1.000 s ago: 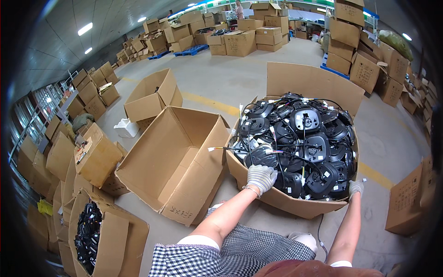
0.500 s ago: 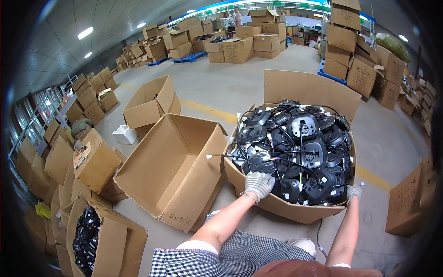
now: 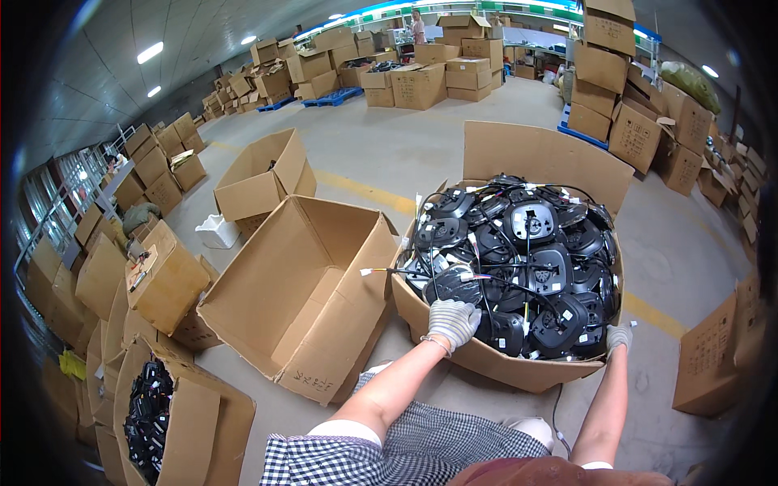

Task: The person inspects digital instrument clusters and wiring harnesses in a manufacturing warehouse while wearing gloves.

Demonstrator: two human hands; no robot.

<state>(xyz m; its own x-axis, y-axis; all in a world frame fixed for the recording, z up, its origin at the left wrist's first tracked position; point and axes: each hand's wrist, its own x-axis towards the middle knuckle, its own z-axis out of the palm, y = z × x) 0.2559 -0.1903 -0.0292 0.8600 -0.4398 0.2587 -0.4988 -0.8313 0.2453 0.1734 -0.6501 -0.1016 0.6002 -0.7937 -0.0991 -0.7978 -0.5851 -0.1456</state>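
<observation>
A cardboard box (image 3: 519, 374) stands in front of me, piled with black plastic housings (image 3: 549, 269) that have cables and white connectors. My left hand (image 3: 455, 322), in a striped glove, is closed over the box's near left rim, its fingers against the housings just inside. At the near right corner, my gloved right hand (image 3: 620, 337) grips the cardboard edge; its fingertips are partly hidden. One cable (image 3: 557, 413) hangs down outside the box beside my leg.
An open box (image 3: 296, 304) with a bare inside tilts to the left, with another carton (image 3: 263, 174) behind it. Lower left, a carton (image 3: 194, 421) holds small black parts. Stacked cartons (image 3: 600, 77) stand at the back right, and a person (image 3: 418, 28) is far off.
The view has shifted very slightly. Both hands stay at the same places on the box rim, and the black housings lie as before.
</observation>
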